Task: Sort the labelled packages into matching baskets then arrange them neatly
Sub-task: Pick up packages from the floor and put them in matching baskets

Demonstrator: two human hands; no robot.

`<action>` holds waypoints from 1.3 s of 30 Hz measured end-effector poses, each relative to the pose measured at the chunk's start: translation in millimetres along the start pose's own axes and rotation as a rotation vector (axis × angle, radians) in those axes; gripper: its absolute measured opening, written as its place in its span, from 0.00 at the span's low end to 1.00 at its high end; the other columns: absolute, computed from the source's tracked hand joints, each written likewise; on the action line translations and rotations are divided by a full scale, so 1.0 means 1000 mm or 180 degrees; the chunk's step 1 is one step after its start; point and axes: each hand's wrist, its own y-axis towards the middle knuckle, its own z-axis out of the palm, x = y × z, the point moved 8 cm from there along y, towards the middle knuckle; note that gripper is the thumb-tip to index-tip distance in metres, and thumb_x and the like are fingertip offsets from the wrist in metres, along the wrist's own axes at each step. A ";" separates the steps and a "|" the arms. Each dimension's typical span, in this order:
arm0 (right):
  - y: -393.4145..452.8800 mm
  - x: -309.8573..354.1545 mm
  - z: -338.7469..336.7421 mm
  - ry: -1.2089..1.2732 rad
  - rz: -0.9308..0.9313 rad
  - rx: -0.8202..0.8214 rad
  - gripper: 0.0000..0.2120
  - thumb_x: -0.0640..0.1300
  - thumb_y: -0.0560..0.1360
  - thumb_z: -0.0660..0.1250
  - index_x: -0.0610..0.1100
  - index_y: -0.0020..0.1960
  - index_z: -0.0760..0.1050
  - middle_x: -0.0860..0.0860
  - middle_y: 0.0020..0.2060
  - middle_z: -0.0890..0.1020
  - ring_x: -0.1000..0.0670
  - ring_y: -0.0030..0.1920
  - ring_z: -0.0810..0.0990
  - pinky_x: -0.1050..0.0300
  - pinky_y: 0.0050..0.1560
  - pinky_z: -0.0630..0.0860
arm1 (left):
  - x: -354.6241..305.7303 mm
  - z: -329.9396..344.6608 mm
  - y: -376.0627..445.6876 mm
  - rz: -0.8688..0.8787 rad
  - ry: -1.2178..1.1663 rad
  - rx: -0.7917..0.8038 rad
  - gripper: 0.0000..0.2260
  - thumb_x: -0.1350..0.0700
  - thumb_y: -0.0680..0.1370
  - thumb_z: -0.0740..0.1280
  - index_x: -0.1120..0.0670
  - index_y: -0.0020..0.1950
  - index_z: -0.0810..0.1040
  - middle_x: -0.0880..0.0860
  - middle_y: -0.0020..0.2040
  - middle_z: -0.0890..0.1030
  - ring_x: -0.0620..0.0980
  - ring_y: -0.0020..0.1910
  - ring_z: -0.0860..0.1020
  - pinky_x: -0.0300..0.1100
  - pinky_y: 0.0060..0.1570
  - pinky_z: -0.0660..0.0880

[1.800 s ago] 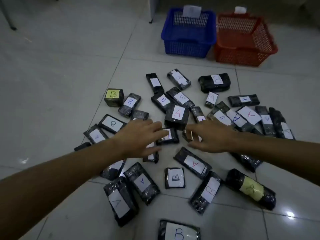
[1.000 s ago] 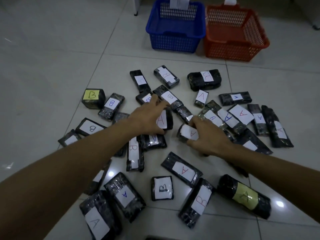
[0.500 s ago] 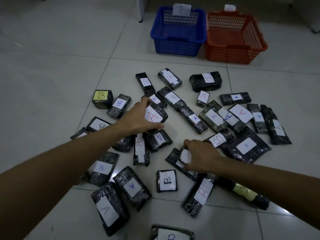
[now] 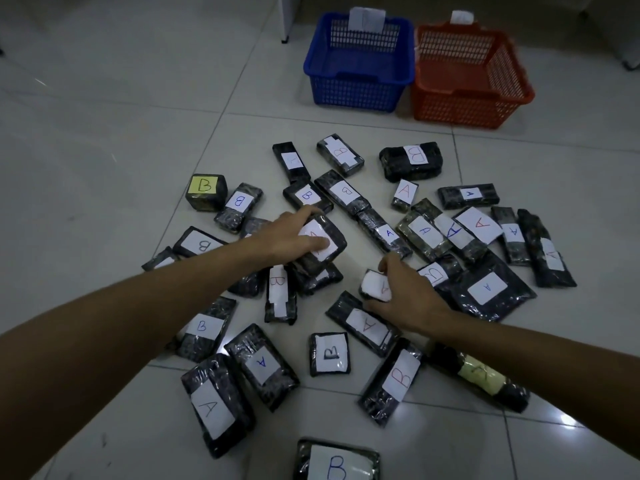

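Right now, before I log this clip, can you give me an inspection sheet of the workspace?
Surface: pale tiled floor, glossy, with light glare.
Job's things: black wrapped packages labelled A or B scattered on the floor; blue basket and orange basket side by side, both appear empty, each with a paper tag I cannot read.
Clutter: nothing seen.
Grippers: left hand grips an A package; right hand holds a small white-labelled package.
Cables: nothing seen.
Surroundings: white furniture leg behind the baskets.
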 end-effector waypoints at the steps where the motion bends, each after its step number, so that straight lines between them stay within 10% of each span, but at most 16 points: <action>1: 0.001 -0.001 -0.001 -0.0065 -0.0054 -0.0066 0.25 0.54 0.70 0.75 0.47 0.56 0.64 0.49 0.51 0.73 0.48 0.47 0.75 0.53 0.44 0.72 | -0.001 0.001 -0.002 0.0017 -0.0074 0.0033 0.22 0.48 0.77 0.68 0.45 0.69 0.65 0.51 0.57 0.76 0.47 0.49 0.77 0.40 0.45 0.72; 14: 0.010 -0.007 -0.029 -0.0158 -0.0159 -0.0323 0.21 0.56 0.69 0.74 0.48 0.55 0.69 0.52 0.47 0.79 0.50 0.47 0.77 0.52 0.44 0.76 | 0.000 -0.006 -0.002 -0.0179 -0.0260 0.0048 0.28 0.39 0.65 0.76 0.50 0.53 0.65 0.56 0.52 0.79 0.55 0.47 0.78 0.54 0.51 0.76; 22: 0.002 -0.003 -0.106 0.0319 0.0190 -0.0411 0.18 0.53 0.70 0.75 0.49 0.53 0.69 0.53 0.46 0.80 0.51 0.45 0.78 0.53 0.42 0.75 | -0.037 -0.032 -0.012 -0.0571 -0.1288 0.0136 0.28 0.51 0.71 0.75 0.44 0.66 0.65 0.53 0.54 0.75 0.51 0.49 0.80 0.44 0.41 0.80; 31: -0.124 0.036 -0.300 0.2139 0.1301 -0.0747 0.26 0.55 0.66 0.79 0.46 0.52 0.69 0.50 0.45 0.81 0.50 0.44 0.80 0.55 0.41 0.76 | -0.237 -0.100 -0.111 -0.1281 -0.2648 -0.0049 0.19 0.58 0.71 0.75 0.48 0.60 0.74 0.54 0.57 0.79 0.55 0.50 0.82 0.48 0.43 0.81; 39: -0.167 0.029 -0.451 0.3197 0.1241 -0.0671 0.28 0.54 0.69 0.77 0.61 0.63 0.66 0.53 0.49 0.83 0.56 0.40 0.83 0.63 0.35 0.75 | -0.386 -0.110 -0.128 -0.1488 -0.2841 -0.0429 0.20 0.57 0.71 0.75 0.50 0.60 0.72 0.52 0.55 0.80 0.51 0.50 0.81 0.51 0.52 0.79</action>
